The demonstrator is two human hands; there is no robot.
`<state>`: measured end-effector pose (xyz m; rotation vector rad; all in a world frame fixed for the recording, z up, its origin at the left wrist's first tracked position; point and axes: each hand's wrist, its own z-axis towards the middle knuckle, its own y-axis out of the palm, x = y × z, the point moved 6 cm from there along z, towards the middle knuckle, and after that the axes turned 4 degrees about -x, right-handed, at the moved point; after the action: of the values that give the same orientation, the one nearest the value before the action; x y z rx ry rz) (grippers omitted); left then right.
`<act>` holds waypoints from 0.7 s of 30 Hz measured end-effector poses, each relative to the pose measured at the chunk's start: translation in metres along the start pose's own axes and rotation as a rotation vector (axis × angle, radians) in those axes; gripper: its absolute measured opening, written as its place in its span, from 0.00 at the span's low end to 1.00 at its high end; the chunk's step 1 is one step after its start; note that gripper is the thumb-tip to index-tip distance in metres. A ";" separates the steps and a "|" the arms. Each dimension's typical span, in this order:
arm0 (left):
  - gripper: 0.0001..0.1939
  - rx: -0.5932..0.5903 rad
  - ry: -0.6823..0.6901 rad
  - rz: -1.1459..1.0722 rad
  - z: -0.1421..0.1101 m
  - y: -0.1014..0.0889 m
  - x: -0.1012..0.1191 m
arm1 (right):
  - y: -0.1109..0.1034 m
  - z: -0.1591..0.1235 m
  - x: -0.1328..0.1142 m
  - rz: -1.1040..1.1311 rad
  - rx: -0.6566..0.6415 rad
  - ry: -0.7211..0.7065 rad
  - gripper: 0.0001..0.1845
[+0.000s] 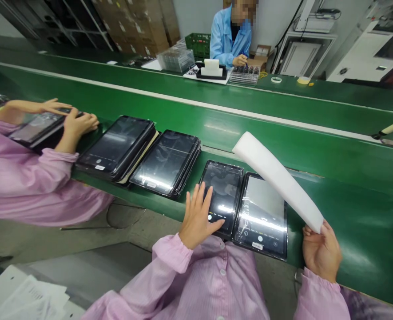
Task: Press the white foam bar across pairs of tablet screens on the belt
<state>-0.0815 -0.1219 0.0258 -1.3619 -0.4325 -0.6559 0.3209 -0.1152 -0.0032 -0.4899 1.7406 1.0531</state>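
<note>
My left hand [198,218] has its fingers spread over the lower left part of a black tablet [225,186] whose screen is lit. Close on its right lies a second tablet [261,222], with a pale area on its screen and a small white label at its lower edge. In my right hand [323,251] is one end of a long white foam strip [278,178], pinched between thumb and fingers. The strip slants up to the left and hides the upper right corner of the second tablet.
Two stacks of tablets, a nearer stack [168,162] and a farther stack [118,144], stand to the left on the green bench [359,213]. Beyond them a co-worker's hands [74,124] touch another tablet [38,126]. Across the line sits a person in blue [229,40] behind a clear rack [244,75].
</note>
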 end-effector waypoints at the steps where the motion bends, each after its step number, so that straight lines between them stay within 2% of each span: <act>1: 0.55 0.006 -0.003 0.001 0.000 -0.001 -0.001 | -0.001 0.000 0.000 0.006 0.003 0.001 0.20; 4: 0.50 0.048 -0.045 -0.032 0.000 -0.011 -0.014 | -0.001 0.001 0.001 0.019 0.010 0.002 0.21; 7: 0.41 0.092 -0.110 -0.177 0.006 -0.018 -0.039 | 0.000 0.000 0.000 0.015 0.010 -0.001 0.19; 10: 0.34 0.112 -0.173 -0.414 0.016 -0.016 -0.068 | 0.002 -0.001 -0.001 0.001 0.008 -0.004 0.18; 13: 0.32 0.114 -0.222 -0.620 0.024 -0.008 -0.087 | 0.001 -0.001 -0.001 -0.007 0.008 -0.005 0.18; 21: 0.30 0.156 -0.227 -0.738 0.022 -0.002 -0.094 | 0.000 0.000 0.000 -0.016 0.017 -0.008 0.19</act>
<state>-0.1514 -0.0835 -0.0284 -1.1138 -1.1746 -1.0415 0.3212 -0.1152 -0.0029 -0.4880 1.7350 1.0262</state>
